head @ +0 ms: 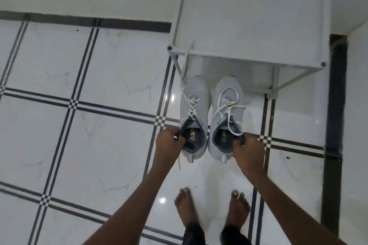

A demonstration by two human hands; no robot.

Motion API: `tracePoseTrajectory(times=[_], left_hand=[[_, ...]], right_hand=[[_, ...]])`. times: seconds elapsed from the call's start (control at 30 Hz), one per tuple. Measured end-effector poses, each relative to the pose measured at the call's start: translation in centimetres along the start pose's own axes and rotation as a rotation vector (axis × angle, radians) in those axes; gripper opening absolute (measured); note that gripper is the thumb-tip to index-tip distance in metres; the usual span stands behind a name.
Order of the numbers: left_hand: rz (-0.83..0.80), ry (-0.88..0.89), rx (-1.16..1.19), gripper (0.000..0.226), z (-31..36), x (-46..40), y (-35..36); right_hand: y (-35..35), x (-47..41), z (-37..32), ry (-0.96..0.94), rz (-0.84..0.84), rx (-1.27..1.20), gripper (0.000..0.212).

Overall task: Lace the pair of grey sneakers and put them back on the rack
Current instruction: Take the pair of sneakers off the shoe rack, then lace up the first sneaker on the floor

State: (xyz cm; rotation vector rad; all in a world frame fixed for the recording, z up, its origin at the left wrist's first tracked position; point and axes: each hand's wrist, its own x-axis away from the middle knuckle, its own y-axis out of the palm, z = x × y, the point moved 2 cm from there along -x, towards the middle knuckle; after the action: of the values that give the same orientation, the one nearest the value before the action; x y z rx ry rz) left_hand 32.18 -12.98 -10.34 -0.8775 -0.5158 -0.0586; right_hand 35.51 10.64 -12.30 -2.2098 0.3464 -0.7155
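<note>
Two grey sneakers with cream laces are side by side, toes pointing toward the rack. My left hand (169,141) grips the collar of the left sneaker (196,101). My right hand (248,149) grips the collar of the right sneaker (226,93). Both shoes are laced; loose lace ends trail off the left shoe's outer side and loop over the right shoe's tongue. The white metal-framed rack (251,55) stands just beyond the toes, its top shelf bare. I cannot tell whether the shoes touch the floor.
White marble floor tiles (99,65) with black double lines spread to the left. A white wall runs behind the rack. A dark strip (336,105) borders the floor at right. My bare feet (185,209) stand just behind the shoes.
</note>
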Motion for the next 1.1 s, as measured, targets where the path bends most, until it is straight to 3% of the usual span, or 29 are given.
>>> tracePoseTrajectory(times=[0.3,0.53,0.7,0.77,0.83,0.9,0.97,1.1], left_hand=[[-0.042,0.013,-0.025,0.01,-12.8,-11.4,14.4],[0.026,0.02,-0.016,0.003,-18.7,-16.1,20.7],[0.139,0.013,0.097,0.008,-20.6,-15.9,20.9],[0.154,0.007,0.139,0.01,-21.7,-15.9,20.1],[0.171,0.006,0.161,0.012,-22.8,-16.2,19.1],[0.197,-0.002,0.165,0.012,-23.9,-16.7,18.0],[0.2,-0.018,0.137,0.015,-24.9,-17.4,17.1],[0.111,0.039,0.089,0.026,-25.7,-18.9,15.7]], right_hand=[[18.4,-7.7,9.3,0.045,0.029,0.08,0.016],[25.6,-11.2,12.9,-0.001,0.129,0.053,0.013],[26.9,-10.3,9.8,-0.13,0.389,0.092,0.052],[27.8,-9.5,6.7,-0.26,0.45,0.067,0.049],[29.7,-8.9,4.1,-0.382,0.37,0.029,0.034],[32.5,-8.9,2.0,-0.433,0.187,-0.02,0.025],[35.3,-9.3,0.4,-0.418,0.019,0.004,0.024],[37.3,-11.3,-1.3,-0.336,-0.103,-0.026,0.013]])
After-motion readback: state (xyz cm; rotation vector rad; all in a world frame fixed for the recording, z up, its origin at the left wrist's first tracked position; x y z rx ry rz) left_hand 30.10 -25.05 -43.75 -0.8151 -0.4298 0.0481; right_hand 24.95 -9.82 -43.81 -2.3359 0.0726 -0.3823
